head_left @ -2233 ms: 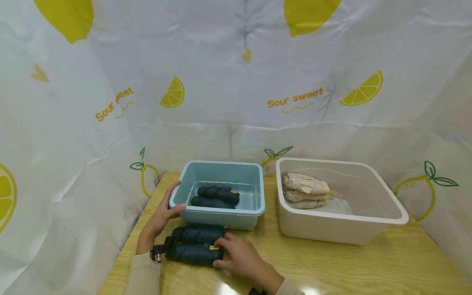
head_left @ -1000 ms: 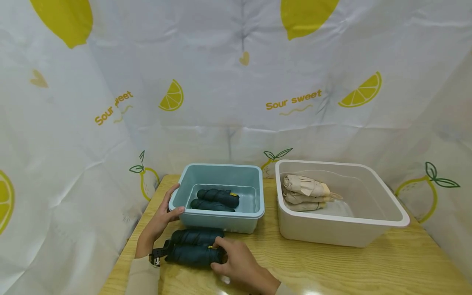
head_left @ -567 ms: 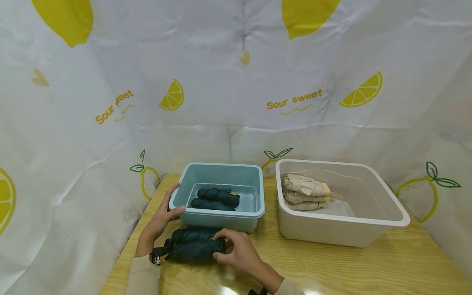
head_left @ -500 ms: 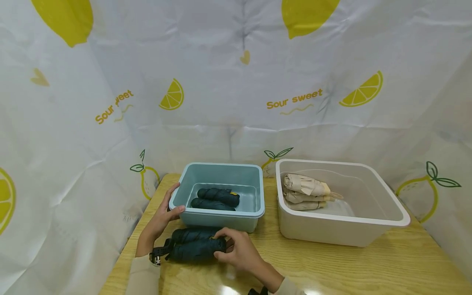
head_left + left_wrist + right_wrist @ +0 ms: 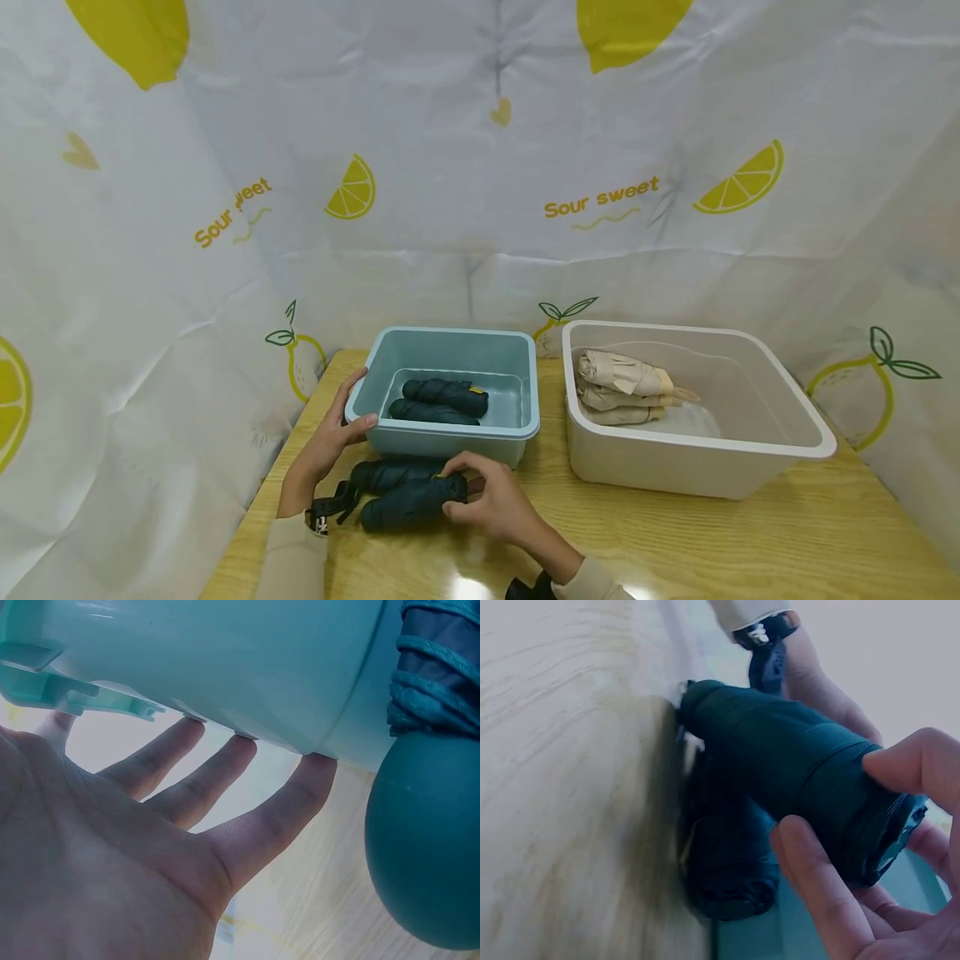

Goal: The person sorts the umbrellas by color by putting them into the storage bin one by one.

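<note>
My right hand pinches one end of a dark green folded umbrella between thumb and fingers. The umbrella slants, with its held end raised above the table in the right wrist view. Beneath and behind it lies a second dark green umbrella. My left hand rests at the near-left corner of a light blue plastic bin, its straight fingertips touching the outer wall in the left wrist view. Inside the bin lie two more dark umbrellas, side by side.
A larger white bin stands to the right of the blue one. Several beige folded umbrellas are stacked at its left end. Both bins stand on a wooden table against a lemon-print curtain.
My right hand has taken hold of the nearer umbrella's end and lifted it, tilting the umbrella and shifting it slightly right. My left hand stays at the blue bin.
</note>
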